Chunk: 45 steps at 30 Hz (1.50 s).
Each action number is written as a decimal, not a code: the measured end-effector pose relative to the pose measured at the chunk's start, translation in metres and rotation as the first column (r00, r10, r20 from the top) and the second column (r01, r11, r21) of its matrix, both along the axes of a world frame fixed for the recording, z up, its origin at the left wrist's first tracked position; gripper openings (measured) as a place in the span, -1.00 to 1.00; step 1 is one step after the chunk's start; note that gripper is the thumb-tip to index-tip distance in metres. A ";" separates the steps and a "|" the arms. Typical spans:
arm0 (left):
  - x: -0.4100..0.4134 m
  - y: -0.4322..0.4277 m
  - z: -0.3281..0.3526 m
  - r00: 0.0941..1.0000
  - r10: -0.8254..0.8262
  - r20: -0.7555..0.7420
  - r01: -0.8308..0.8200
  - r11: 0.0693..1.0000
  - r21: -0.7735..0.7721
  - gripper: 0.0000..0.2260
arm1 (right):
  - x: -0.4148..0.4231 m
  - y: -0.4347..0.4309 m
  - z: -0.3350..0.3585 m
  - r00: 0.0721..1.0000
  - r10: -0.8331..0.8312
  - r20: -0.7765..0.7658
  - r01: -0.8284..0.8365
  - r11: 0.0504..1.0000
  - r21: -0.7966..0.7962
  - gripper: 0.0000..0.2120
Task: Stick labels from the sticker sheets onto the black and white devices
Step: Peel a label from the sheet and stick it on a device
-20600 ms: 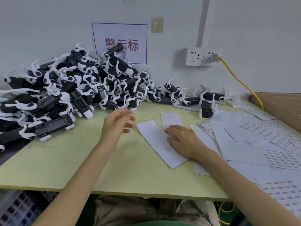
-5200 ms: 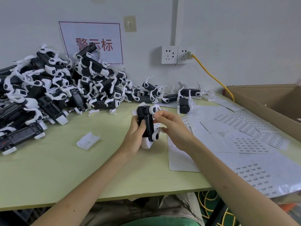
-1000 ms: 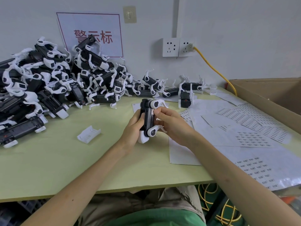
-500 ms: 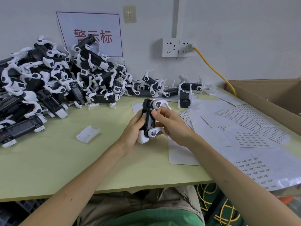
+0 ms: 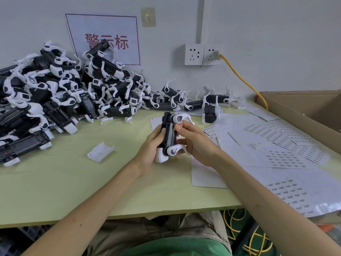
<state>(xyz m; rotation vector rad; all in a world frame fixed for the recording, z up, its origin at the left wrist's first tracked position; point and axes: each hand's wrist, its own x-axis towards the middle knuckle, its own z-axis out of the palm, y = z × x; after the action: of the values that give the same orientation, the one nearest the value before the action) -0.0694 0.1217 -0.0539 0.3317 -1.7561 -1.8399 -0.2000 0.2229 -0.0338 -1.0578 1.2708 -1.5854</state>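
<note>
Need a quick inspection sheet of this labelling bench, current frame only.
Surface: pale green table, paper sheets covering its right side.
Job's things: black and white device held upright; pile of devices back left; sticker sheets right.
Clutter: loose white clip on the table, apart from the pile.
Hands: left hand grips the device's body; right hand pinches its side.
Cables: yellow cable from wall socket toward the cardboard box; coiled cables under the table.
Surroundings: box at right; red-lettered sign on wall.
</note>
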 end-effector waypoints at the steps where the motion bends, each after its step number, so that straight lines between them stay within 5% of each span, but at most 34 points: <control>1: 0.000 0.000 0.000 1.000 -0.005 -0.003 0.005 1.000 0.000 -0.72 | -0.001 -0.001 0.000 1.000 -0.009 0.013 0.009 1.000 0.005 -0.66; 4: 0.000 0.000 -0.001 1.000 -0.026 -0.006 0.026 0.999 0.022 -0.74 | -0.001 -0.003 -0.002 0.998 -0.058 0.039 0.057 0.998 0.023 -0.73; 11: 0.004 -0.011 0.007 0.997 -0.082 -0.012 0.081 0.930 0.359 -0.66 | -0.008 -0.003 0.005 0.970 -0.243 -0.005 0.243 0.970 -0.016 -0.95; 14: 0.006 -0.009 0.008 0.990 -0.138 0.029 0.118 0.923 0.367 -0.75 | -0.020 0.003 0.008 0.950 -0.290 0.116 0.305 0.942 -0.142 -0.80; 17: 0.007 -0.006 0.010 0.977 -0.155 0.150 0.109 0.955 0.276 -0.70 | -0.032 0.006 0.009 0.974 -0.189 -0.126 0.169 0.973 -0.158 -0.54; 20: 0.010 -0.006 0.012 0.970 -0.147 0.196 0.106 0.972 0.208 -0.70 | -0.036 0.009 0.009 0.896 -0.064 -0.440 0.038 0.997 -0.068 -0.53; 23: 0.014 -0.008 0.016 0.975 -0.162 0.151 0.117 0.955 0.274 -0.69 | -0.035 0.013 0.010 0.888 -0.040 -0.458 0.033 0.999 -0.022 -0.61; 29: 0.022 -0.026 0.020 0.957 -0.198 -0.214 0.274 0.860 0.430 -0.46 | -0.046 0.023 0.019 0.966 0.031 -0.257 -0.029 1.000 0.008 -0.61; 32: 0.020 -0.026 0.016 0.960 -0.190 -0.205 0.261 0.875 0.408 -0.49 | -0.047 0.030 0.023 0.956 0.148 -0.252 -0.124 0.986 0.110 -0.57; 36: 0.014 -0.022 0.014 0.993 -0.105 -0.049 0.116 0.936 0.334 -0.52 | -0.066 0.042 0.031 0.999 -0.029 0.037 0.026 0.995 0.098 -0.49; 40: 0.011 -0.024 0.011 0.999 -0.053 0.006 0.049 0.957 0.285 -0.53 | -0.113 0.073 0.033 0.825 -0.246 0.509 0.348 0.930 -0.116 -0.48; 42: 0.010 -0.023 0.011 0.998 -0.054 0.018 0.047 0.965 0.258 -0.54 | -0.139 0.090 0.032 0.697 -0.190 0.691 0.472 0.848 -0.243 -0.44; 45: 0.007 -0.019 0.009 0.998 -0.056 0.030 0.050 0.987 0.152 -0.56 | -0.164 0.103 0.031 0.685 -0.143 0.714 0.495 0.811 -0.312 -0.34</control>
<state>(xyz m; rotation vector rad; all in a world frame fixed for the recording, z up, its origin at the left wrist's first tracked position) -0.0626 0.1028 -0.0452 0.3813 -1.6661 -2.0225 -0.3639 0.3257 -0.0027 -0.4210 0.5764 -2.3756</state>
